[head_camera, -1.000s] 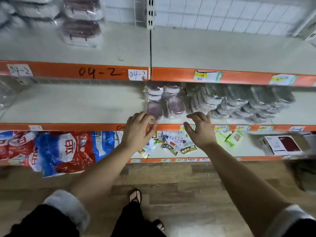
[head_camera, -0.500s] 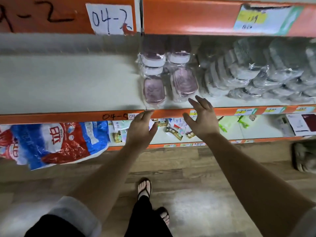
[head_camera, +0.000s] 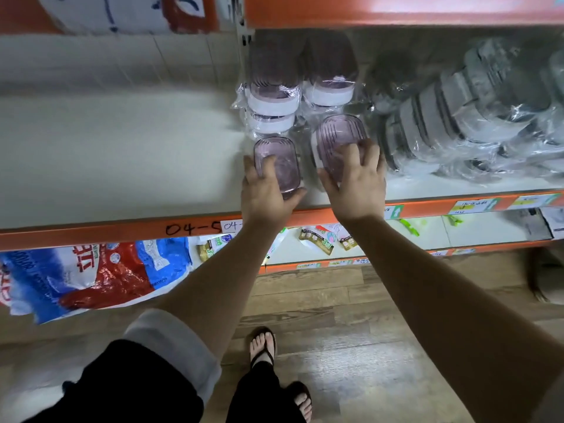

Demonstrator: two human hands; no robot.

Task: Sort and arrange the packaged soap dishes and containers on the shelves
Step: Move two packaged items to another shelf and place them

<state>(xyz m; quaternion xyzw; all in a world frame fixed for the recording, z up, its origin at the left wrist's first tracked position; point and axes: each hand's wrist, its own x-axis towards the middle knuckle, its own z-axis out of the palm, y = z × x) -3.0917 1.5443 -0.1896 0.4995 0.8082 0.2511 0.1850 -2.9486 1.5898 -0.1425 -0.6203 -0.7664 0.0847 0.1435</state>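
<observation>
Two packaged pink soap dishes lie at the front of the middle shelf [head_camera: 122, 154]. My left hand [head_camera: 267, 193] grips the left pink dish [head_camera: 276, 161] from its near end, thumb and fingers around its sides. My right hand [head_camera: 355, 181] holds the right pink dish [head_camera: 340, 137], fingers spread over its lid. Behind them stand stacked pink-and-white dishes in clear wrap [head_camera: 273, 100], with another stack [head_camera: 331, 83] beside them.
A heap of grey wrapped containers [head_camera: 467, 117] fills the shelf to the right. The shelf's orange front edge [head_camera: 122, 232] carries labels. Below hang red-and-blue bags [head_camera: 91, 270] and small packets [head_camera: 317, 238]. My sandalled feet stand on the wooden floor [head_camera: 351, 331].
Both hands moved from below the shelf edge up onto the shelf and took hold of the two front pink dishes. The view has closed in on the shelf.
</observation>
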